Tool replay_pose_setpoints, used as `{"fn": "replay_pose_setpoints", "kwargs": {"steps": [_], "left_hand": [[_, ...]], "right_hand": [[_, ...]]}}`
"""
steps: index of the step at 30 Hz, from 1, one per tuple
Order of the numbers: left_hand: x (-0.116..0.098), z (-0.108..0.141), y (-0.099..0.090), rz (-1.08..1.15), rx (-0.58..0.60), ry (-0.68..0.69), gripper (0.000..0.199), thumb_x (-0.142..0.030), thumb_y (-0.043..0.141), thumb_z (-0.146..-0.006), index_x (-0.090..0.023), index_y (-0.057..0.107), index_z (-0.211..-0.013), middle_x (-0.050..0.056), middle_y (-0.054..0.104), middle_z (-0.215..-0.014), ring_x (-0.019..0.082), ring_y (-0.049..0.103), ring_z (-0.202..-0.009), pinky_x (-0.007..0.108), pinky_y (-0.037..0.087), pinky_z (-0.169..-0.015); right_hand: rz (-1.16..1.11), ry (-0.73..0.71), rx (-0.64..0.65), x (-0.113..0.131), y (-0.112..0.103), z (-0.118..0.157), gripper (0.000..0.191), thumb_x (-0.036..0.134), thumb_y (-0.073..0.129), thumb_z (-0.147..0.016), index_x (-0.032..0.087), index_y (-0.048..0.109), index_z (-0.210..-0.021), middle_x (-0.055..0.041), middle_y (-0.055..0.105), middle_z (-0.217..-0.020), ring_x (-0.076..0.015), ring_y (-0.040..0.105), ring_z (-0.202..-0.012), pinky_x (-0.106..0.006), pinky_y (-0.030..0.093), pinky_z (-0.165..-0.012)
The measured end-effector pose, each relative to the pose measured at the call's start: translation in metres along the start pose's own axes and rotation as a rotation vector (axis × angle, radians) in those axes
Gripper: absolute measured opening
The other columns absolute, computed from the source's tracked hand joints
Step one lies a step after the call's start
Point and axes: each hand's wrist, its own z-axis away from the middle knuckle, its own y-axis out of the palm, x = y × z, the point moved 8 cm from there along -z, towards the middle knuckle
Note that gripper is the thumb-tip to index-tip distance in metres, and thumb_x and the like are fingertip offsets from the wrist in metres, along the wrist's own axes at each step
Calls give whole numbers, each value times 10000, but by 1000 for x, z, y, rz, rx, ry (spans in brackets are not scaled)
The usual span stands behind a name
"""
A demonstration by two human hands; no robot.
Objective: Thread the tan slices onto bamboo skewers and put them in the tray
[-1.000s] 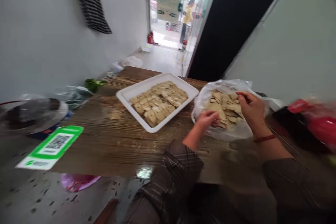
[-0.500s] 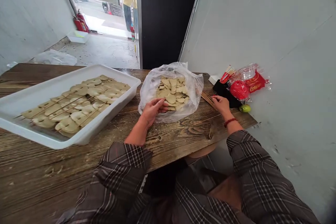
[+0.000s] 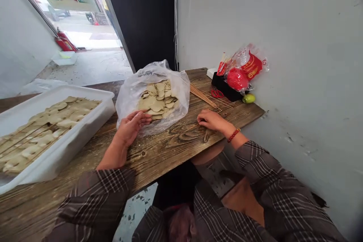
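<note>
My left hand [image 3: 132, 126] rests at the near-left rim of a clear plastic bag [image 3: 129, 94], fingers stretched towards the thin, flat, beige pieces [image 3: 157, 102] inside. Nothing shows in its grasp. Closer to the table's front edge, my right hand [image 3: 214, 121] has thumb and fingertips pinched on the end of a thin wooden skewer [image 3: 191, 125], which lies low over the wood and is hard to see. Beyond that hand is a loose bundle of skewers [image 3: 202, 95]. To the left, a white tray [image 3: 99, 115] contains similar beige pieces threaded on skewers.
Red-handled scissors [image 3: 217, 93] lie behind the skewers. A black box [image 3: 227, 85] with red packets and plastic wrapping stands by the wall, beside a yellow-green fruit [image 3: 248, 98]. The wooden table [image 3: 170, 155] ends close to my body. Fire extinguishers [image 3: 65, 42] stand near the doorway.
My view has swung to the right. My right hand has come away from the skewer bundle towards the table's front edge, pinching a skewer. My left hand stays at the bag.
</note>
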Motion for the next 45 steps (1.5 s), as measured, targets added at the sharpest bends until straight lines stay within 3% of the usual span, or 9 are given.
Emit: {"fn": "replay_pose_setpoints", "kwargs": {"steps": [7,13,20,24,27,30,38,41,45], "left_hand": [[4,11,1,7,-54,0,398,-373,764,-748,-95,671,-1018,96,742,-848,151,705,-717,262,544,-697],[9,14,2,61,-65,-5,394,-373,781,-740,-91,668,-991,93,738,-813,145,697,-687,271,543,-702],[10,14,1,63,-81,-13,405,-370,793,-726,-95,670,-997,89,740,-812,146,696,-687,266,540,-687],[13,16,1,35,-97,-16,415,-364,796,-726,-93,669,-1013,98,741,-840,141,693,-694,264,533,-686],[15,15,-1,7,-128,-9,424,-371,804,-710,-99,663,-1004,95,734,-840,136,682,-691,266,528,-686],[13,10,-4,-150,-178,-25,352,-382,768,-727,-121,666,-939,70,717,-802,130,652,-641,255,492,-622],[-21,-23,14,-1317,-280,85,253,-387,602,-822,-169,716,-766,103,725,-865,227,632,-837,324,440,-745],[-14,-33,16,-1348,-294,63,284,-433,619,-800,-168,699,-735,99,709,-831,215,613,-784,317,422,-699],[-5,-40,11,-1064,-358,66,184,-347,677,-716,-167,653,-691,25,624,-650,146,530,-619,261,376,-580]], "right_hand": [[240,-107,78,38,17,4,144,212,512,-954,171,649,-935,-96,622,-958,-216,550,-904,-308,389,-819],[216,-113,-105,55,0,9,184,178,424,-970,169,599,-916,-112,632,-912,-239,563,-841,-333,404,-761],[-462,-112,-476,71,-49,-22,215,268,487,-936,191,665,-1027,-90,678,-982,-216,617,-884,-331,488,-753],[-1276,199,-390,63,-14,-69,96,238,622,-839,180,675,-893,12,598,-691,-112,543,-571,-208,442,-458],[-1675,373,-295,69,12,-97,42,165,671,-802,172,631,-815,63,524,-556,-70,494,-471,-162,452,-416],[-1746,391,-273,70,19,-118,98,141,686,-803,173,599,-771,66,528,-523,-64,515,-457,-160,501,-446],[-1839,391,-238,47,38,-135,93,185,724,-748,140,646,-724,54,556,-498,-52,513,-431,-123,369,-356],[-1836,354,-268,40,36,-134,123,219,744,-715,133,657,-712,57,547,-486,-38,478,-419,-120,319,-359],[-1799,317,-279,42,32,-134,151,252,751,-697,138,652,-699,58,542,-491,-34,445,-420,-137,292,-377]]}}
